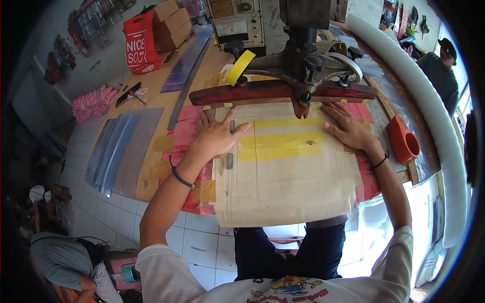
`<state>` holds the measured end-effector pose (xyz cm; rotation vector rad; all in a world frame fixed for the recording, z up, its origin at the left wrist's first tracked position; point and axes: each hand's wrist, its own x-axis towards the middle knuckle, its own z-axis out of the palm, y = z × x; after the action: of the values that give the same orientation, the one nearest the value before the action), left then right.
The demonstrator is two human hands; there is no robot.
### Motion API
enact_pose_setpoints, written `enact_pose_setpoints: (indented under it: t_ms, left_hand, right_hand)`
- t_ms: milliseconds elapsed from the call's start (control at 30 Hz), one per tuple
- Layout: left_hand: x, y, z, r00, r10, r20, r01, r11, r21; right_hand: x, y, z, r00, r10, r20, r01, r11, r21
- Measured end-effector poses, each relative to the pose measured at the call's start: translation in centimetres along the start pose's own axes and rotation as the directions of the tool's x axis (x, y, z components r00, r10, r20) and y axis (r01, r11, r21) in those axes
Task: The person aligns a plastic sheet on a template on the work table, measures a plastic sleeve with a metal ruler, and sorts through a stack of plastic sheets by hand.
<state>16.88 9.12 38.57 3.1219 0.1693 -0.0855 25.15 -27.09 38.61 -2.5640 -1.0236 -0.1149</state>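
Two bare hands are spreading across a cream sheet (288, 197) at a table (151, 96) — the left hand (214, 136) lying over one side edge, the right hand (352, 129) resting at the opposite side. The fingers of both are opening wide and gripping nothing, with both thumbs pointing inward. The sheet is lying under and between the hands, extending toward the person's lap, as yellow tape strips (280, 139) are crossing it between the thumbs. A red press bar (252, 92) is spanning the scene just beyond the fingertips; whether any fingertip is touching it cannot be told. A small gray block (230, 160) is sitting on the sheet, nearer the person than the left fingers. Red sheeting (189, 123) is showing beneath the left hand, while clear plastic sheets (121, 151) are lying farther left. A red holder (403, 141) is standing to the right of the right fingers — a white foam roll (404, 86) curving beyond it.
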Motion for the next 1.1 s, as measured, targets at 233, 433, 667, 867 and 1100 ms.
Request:
enact_pose_setpoints:
  t_ms: [233, 433, 667, 867, 1100]
  left_hand:
    - [0.1, 0.1, -0.1, 1.0, -0.008, -0.006, 0.008, 1.0, -0.02]
    - [0.3, -0.2, 0.4, 1.0, 0.002, -0.02, -0.002, 0.999, -0.042]
    - [0.4, -0.3, 0.1, 1.0, -0.014, 0.024, 0.015, 1.0, -0.022]
    - [0.5, -0.7, 0.3, 0.999, -0.009, 0.032, 0.009, 1.0, -0.023]
    - [-0.4, -2.8, -1.5, 0.991, 0.039, 0.128, -0.039, 0.999, -0.002]
  right_hand:
    - [0.1, 0.4, 0.3, 1.0, -0.011, -0.006, 0.011, 1.0, -0.028]
    - [-0.3, 0.2, 0.0, 1.0, -0.023, 0.007, 0.024, 0.998, -0.053]
    - [-1.0, 0.5, -0.1, 1.0, 0.026, 0.012, -0.025, 0.997, -0.071]
    - [-2.4, 0.0, -2.3, 0.995, 0.066, 0.078, -0.061, 0.996, -0.064]
    - [-2.4, -0.2, -3.5, 0.997, -0.068, -0.032, 0.067, 0.997, -0.024]
